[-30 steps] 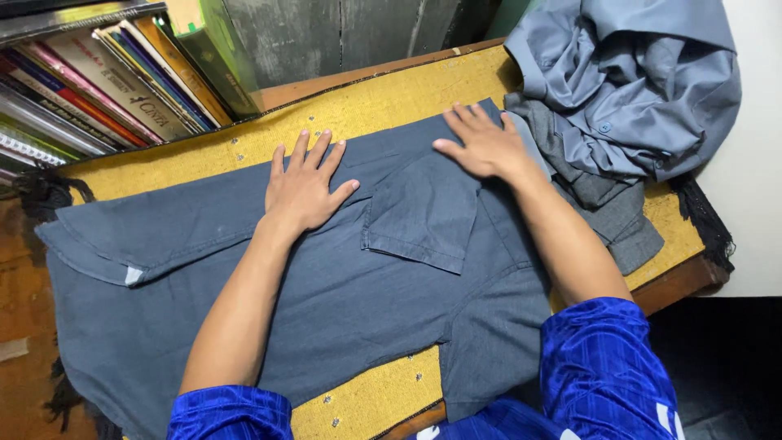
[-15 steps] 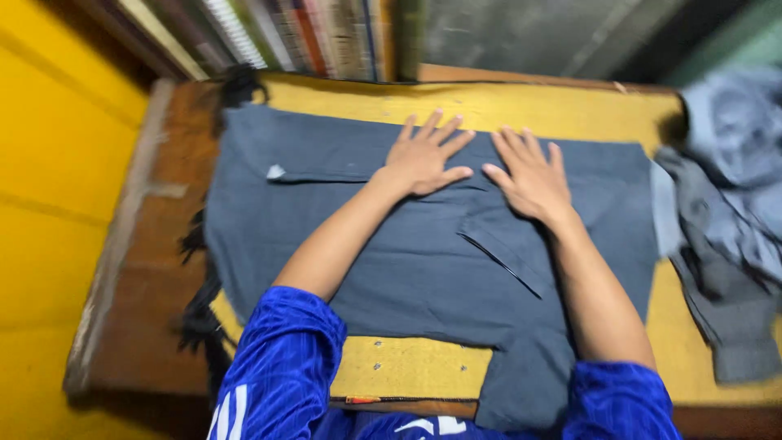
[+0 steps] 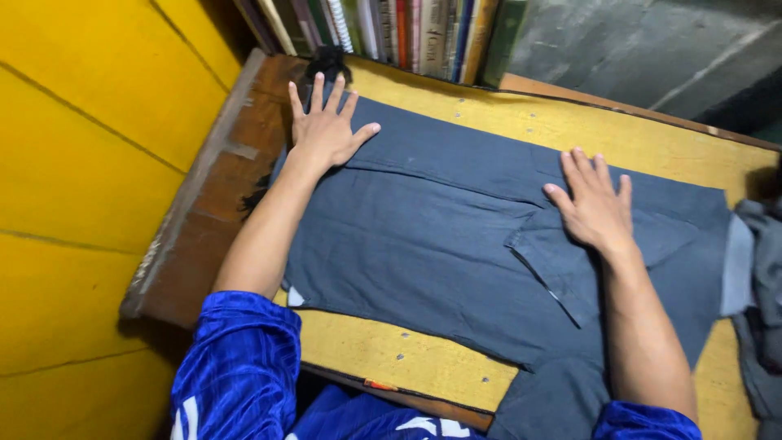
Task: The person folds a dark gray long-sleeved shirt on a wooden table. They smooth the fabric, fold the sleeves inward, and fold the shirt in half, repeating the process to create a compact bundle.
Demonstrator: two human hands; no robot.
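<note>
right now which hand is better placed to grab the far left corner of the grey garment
Left. The left hand lies flat on the grey garment at that corner, by the books; the right hand rests near the pocket.

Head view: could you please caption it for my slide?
Both hands, left and right, press flat on grey trousers spread over a yellow table.

The row of books (image 3: 391,33) is cut by the top edge, and the crumpled grey clothes (image 3: 762,326) (at right) also leave the picture.

table (image 3: 562,122): yellow top, wooden edge | on it: grey garment (image 3: 440,244) spread flat; book row (image 3: 391,33) at back
</note>
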